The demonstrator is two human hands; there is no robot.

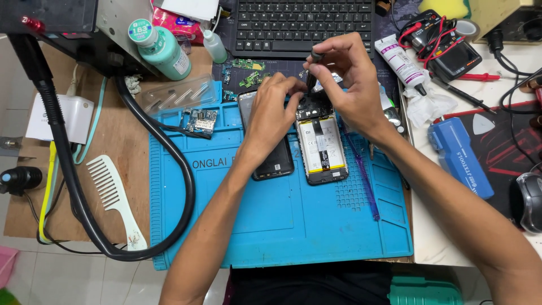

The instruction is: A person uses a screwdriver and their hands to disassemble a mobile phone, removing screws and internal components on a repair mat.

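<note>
Two hands meet over an opened phone (320, 144) lying face down on the blue mat (282, 214), its back off so the battery and the top board show. The right hand (350, 85) comes in from above with thumb and forefinger pinched shut on a small dark screwdriver (314, 68), held nearly upright with its tip down at the phone's upper end, apparently so it can be turned between the fingertips. The left hand (271, 116) rests beside it, fingers curled and bent down onto the phone's top edge; it seems to steady the phone rather than grip anything, though I cannot tell whether a small part sits under the fingertips. Just left of the phone, partly under the left wrist, lies a dark back cover (275, 161), set aside within reach. A loose circuit board (200, 120) sits further left on the mat, and smaller green boards (248, 76) lie near the keyboard (305, 22) at the desk's far edge. A thick black hose (180, 186) loops across the mat's left side, with a white comb (113, 195) on the wooden board beyond it. To the right, well apart, are a white tube (398, 59), a multimeter (449, 48) with red leads, and a blue tool (460, 155).
</note>
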